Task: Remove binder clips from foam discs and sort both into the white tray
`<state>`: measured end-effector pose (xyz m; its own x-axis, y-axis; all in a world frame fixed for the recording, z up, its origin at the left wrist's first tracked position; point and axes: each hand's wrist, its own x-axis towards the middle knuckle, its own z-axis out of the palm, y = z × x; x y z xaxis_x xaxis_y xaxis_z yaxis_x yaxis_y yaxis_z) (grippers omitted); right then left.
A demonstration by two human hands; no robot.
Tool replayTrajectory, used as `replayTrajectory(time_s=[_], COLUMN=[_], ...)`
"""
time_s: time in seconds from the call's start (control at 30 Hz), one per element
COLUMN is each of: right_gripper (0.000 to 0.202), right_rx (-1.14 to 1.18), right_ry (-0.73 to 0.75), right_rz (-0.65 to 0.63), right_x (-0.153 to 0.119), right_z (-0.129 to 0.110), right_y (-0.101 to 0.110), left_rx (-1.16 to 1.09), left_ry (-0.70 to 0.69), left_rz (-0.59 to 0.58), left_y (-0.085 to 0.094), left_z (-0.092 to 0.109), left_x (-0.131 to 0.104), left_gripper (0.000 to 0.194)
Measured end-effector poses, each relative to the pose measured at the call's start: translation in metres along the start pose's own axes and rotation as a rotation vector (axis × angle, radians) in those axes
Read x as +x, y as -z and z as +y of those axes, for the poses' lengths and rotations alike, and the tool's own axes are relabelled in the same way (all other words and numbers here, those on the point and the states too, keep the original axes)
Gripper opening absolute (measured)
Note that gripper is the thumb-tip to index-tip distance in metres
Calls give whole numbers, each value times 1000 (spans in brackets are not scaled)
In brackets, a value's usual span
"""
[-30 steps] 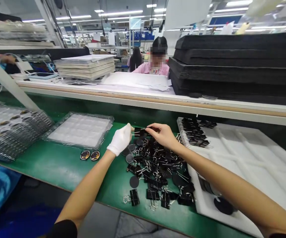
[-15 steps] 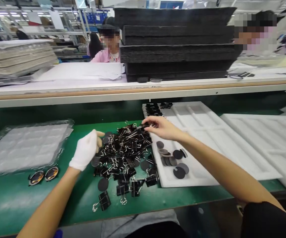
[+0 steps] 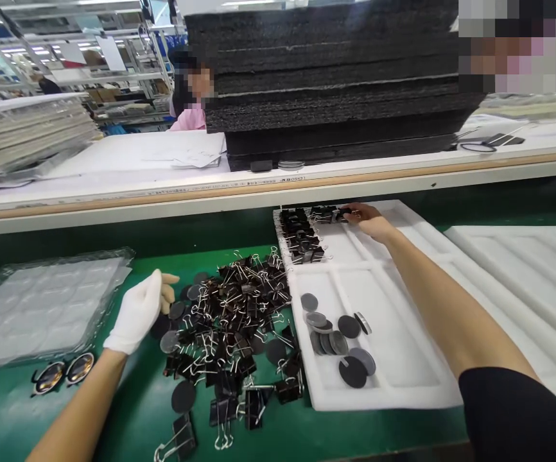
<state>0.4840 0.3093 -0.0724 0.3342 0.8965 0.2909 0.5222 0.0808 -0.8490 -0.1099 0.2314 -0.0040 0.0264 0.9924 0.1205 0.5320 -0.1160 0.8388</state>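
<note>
My right hand (image 3: 365, 218) is at the far end of the white foam tray (image 3: 388, 398), its fingers closed on a black binder clip (image 3: 343, 214), beside a short row of clips. More clips (image 3: 302, 234) stand packed in the tray's back left compartment. My left hand (image 3: 140, 301), in a white glove with bare fingertips, hovers left of a heap of binder clips (image 3: 239, 301) on the green table (image 3: 147, 410). Its fingers are bent, and whether they hold anything is hidden. Dark round discs (image 3: 349, 326) lie in the tray's near part; others lie around the heap.
Clear plastic trays (image 3: 51, 301) and sunglasses (image 3: 63, 374) lie at the left. A second foam tray (image 3: 538, 269) is at the right. Above runs a shelf (image 3: 172, 210) with a tall black stack (image 3: 336, 83) and papers. Two people are beyond it.
My right hand has moved from the clip heap to the tray's far end, carrying a clip. My left hand stays beside the heap. The view has shifted.
</note>
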Motion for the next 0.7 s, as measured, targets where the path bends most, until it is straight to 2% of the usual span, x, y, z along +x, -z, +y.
replayTrajectory(time_s=[0.23, 0.53, 0.7], right_gripper=[37, 36, 44], right_rx=[-94, -156, -147], right_ry=[64, 108, 138], right_rz=[76, 97, 138], right_x=[4, -6, -4], right_z=[27, 27, 24], right_y=[-21, -22, -23], left_rx=[71, 144, 180], left_ry=[35, 71, 86], left_rz=[-26, -85, -81], left_y=[2, -2, 0], left_z=[-10, -12, -12], left_x=[4, 3, 5], left_gripper=[67, 67, 72])
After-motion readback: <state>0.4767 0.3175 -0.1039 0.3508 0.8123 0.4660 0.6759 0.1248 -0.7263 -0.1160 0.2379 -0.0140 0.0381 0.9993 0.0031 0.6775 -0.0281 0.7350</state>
